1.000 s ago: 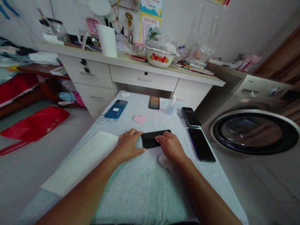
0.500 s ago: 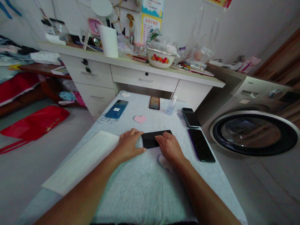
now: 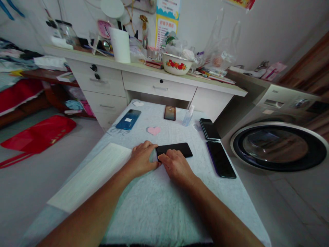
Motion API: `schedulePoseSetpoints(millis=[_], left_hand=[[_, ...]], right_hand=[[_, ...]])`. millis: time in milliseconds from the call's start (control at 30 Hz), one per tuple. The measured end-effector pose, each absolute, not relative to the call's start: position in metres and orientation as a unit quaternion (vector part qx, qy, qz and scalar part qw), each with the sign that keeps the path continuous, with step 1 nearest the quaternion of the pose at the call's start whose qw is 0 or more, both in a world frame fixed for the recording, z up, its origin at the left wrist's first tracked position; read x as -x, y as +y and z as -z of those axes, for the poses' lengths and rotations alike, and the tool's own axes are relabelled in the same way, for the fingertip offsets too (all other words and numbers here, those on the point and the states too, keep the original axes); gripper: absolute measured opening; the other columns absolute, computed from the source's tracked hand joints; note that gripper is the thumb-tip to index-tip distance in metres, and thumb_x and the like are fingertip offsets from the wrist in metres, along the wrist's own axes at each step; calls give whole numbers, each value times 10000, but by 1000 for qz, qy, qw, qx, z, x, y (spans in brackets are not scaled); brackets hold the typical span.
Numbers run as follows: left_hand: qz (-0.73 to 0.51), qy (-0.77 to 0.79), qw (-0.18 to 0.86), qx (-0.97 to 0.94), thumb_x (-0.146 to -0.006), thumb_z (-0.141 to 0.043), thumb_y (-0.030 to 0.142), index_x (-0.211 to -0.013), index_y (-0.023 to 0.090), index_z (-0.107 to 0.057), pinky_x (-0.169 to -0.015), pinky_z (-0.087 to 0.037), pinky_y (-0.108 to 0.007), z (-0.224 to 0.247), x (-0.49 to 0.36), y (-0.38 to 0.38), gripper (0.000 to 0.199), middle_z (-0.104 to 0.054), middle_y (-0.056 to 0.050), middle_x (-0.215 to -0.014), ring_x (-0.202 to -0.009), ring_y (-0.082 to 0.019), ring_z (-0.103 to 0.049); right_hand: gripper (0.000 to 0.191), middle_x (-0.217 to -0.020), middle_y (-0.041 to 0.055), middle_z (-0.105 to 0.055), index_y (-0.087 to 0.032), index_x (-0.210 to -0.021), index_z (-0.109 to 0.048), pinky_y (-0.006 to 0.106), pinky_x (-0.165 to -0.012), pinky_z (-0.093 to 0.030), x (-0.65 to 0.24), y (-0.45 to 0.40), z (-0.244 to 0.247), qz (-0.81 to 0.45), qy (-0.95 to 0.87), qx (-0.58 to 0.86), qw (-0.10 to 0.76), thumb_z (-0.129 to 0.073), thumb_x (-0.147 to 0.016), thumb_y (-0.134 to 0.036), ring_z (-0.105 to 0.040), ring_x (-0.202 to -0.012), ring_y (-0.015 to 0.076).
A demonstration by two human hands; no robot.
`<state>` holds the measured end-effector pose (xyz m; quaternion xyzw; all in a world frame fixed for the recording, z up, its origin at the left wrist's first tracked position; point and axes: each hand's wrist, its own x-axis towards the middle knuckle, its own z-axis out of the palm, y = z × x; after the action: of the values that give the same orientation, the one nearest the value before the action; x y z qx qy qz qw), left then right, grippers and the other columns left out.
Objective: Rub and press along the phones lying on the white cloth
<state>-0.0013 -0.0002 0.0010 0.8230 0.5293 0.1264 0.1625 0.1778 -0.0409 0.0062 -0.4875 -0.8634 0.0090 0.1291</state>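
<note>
A smartphone (image 3: 183,150) lies face up on the cloth-covered table, its dark screen showing. My left hand (image 3: 143,157) grips its left end, fingers at the far corner and thumb at the near one. Across the left part of the screen, my right hand (image 3: 177,167) presses with its fingers bunched together. Whatever may be inside those fingers is hidden. To the right are a purple-edged phone (image 3: 221,160) and a pair of stacked phones (image 3: 210,129). A folded white cloth or paper (image 3: 89,176) extends beside my left forearm.
Farther back on the table (image 3: 144,212) are a blue phone (image 3: 128,119), a brown phone or case (image 3: 170,113) and a clear spray bottle (image 3: 188,116). A white desk (image 3: 159,85) stands behind, a washing machine (image 3: 277,103) at the right. A red bag (image 3: 38,135) lies on the floor.
My right hand has slid left along the phone's screen, close to my left thumb, uncovering the phone's right end. My left hand stays at the left end.
</note>
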Motion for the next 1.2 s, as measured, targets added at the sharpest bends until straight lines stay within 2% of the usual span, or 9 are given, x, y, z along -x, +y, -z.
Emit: schedulePoseSetpoints(millis=[533, 833, 1200], left_hand=[[-136, 520, 168, -827, -692, -658, 461, -1241, 248, -521, -908, -408, -388, -5, 2, -1, 605, -556, -70, -1166, -1109, -280, -534], [-131, 519, 166, -828, -677, -672, 510, -1269, 237, -507, -926, -394, -410, -2, 2, -1, 673, -543, -81, -1201, -1109, -293, -527], [-143, 518, 168, -827, -696, -653, 473, -1249, 227, -521, -918, -402, -396, -2, 1, 0, 620, -556, -78, -1158, -1096, -285, -539]], right_hand=[[253, -858, 41, -576, -252, -1072, -673, 305, -696, -279, -197, -38, -7, -4, -833, 545, 101, -445, -962, -245, -483, -770, 165], [281, -818, 58, -582, -227, -1021, -703, 282, -697, -322, -209, -33, -15, -13, -806, 585, 89, -431, -970, -272, -516, -784, 173], [245, -829, 38, -562, -211, -942, -674, 294, -688, -271, -194, -37, -10, 6, -829, 551, 98, -430, -963, -217, -470, -753, 153]])
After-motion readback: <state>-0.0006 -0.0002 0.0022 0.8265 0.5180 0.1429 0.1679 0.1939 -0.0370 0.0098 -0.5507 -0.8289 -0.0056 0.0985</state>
